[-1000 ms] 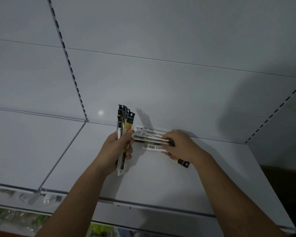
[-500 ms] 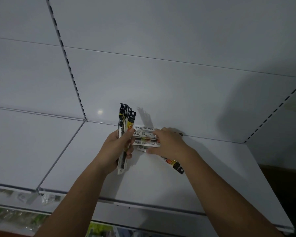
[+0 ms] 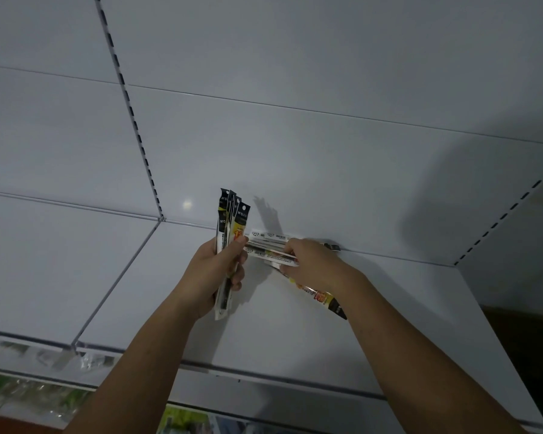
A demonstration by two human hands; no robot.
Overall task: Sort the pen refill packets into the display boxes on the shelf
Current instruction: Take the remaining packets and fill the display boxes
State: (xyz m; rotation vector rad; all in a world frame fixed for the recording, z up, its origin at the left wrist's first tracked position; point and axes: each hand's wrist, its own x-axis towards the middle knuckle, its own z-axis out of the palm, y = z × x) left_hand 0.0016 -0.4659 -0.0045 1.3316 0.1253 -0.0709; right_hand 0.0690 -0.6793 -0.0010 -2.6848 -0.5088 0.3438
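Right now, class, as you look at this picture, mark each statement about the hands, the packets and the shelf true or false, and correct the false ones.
1. The left hand holds a bunch of packets upright. True.
2. The right hand is empty, with its fingers straight. False: its fingers curl round the sideways packets.
3. The bunch of packets has black tops. True.
4. The shelf is red. False: it is white.
5. A display box stands on the shelf between the two hands. False: no box shows there, only packets.
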